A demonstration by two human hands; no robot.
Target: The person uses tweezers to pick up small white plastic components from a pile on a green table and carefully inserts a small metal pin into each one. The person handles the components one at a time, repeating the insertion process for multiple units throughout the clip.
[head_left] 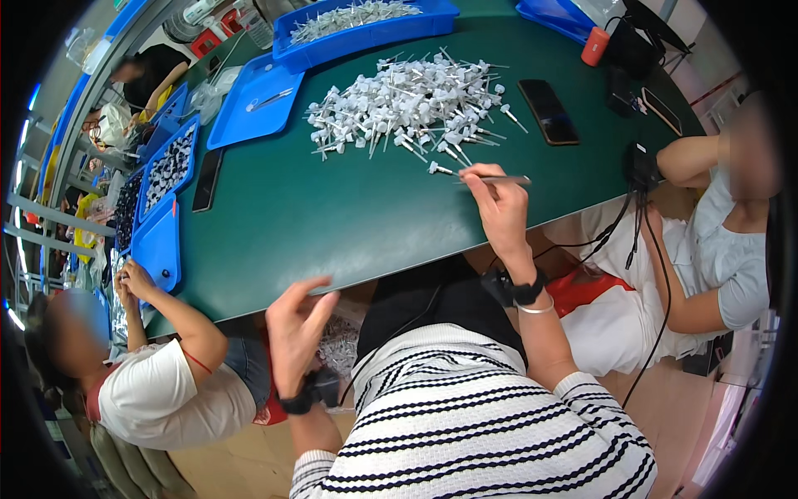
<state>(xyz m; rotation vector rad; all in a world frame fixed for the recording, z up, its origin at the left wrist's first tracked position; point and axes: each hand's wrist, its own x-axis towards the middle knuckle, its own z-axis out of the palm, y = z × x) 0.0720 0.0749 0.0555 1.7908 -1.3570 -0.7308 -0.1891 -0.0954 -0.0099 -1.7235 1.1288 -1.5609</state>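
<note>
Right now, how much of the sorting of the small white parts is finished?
A blue bin at the far edge already holds many parts. The right hand holds a thin metal tool near one part at the pile's edge; the left hand is empty. A large pile remains on the green table.

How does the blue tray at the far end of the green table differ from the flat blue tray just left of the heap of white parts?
The far deep-walled blue bin is filled with small white-and-metal parts, while the flat blue tray has only a low rim and holds just one or two pieces. The bin lies crosswise at the table's far edge; the flat tray sits nearer, angled. Both are blue plastic, resting on the green table.
</note>
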